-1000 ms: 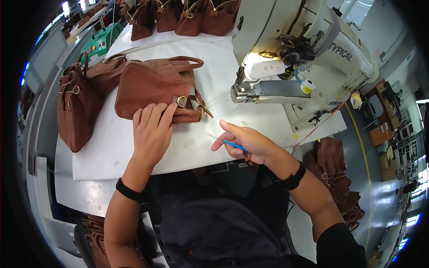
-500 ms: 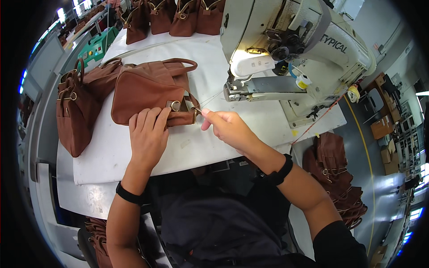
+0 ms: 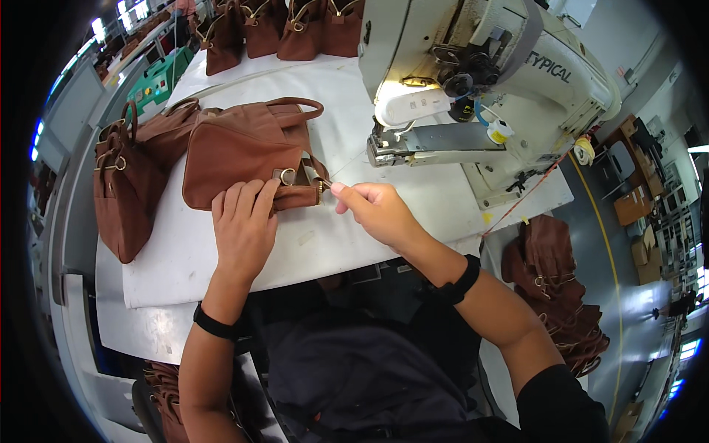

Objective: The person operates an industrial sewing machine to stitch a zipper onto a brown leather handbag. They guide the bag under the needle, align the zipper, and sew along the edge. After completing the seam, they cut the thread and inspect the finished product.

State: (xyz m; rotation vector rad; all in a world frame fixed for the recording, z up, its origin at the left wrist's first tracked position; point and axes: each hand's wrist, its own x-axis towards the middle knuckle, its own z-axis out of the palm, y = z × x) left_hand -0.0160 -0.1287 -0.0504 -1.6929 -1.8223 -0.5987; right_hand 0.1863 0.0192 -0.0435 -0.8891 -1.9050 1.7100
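Observation:
A brown handbag (image 3: 235, 159) lies on its side on the white table (image 3: 347, 255), its handle pointing away from me. My left hand (image 3: 246, 225) rests over the bag's near edge, fingers closed around that edge. Beside those fingers a gold ring (image 3: 287, 176) shows on the bag. My right hand (image 3: 375, 213) is at the bag's right end, by the gold zipper teeth (image 3: 320, 193). Thumb and forefinger pinch something small and thin there, too small to name. Just beyond this hand, a fine thread faintly crosses the table toward the sewing machine (image 3: 421, 144).
Another brown handbag (image 3: 129, 196) stands at the left of the table. Several more bags (image 3: 301, 33) line the far edge. A heap of brown bags (image 3: 557, 295) sits low on the right, and a green machine (image 3: 156, 80) stands at the far left.
The view has shifted slightly. Both hands keep their hold at the bag, and the thread toward the sewing machine looks fainter than before.

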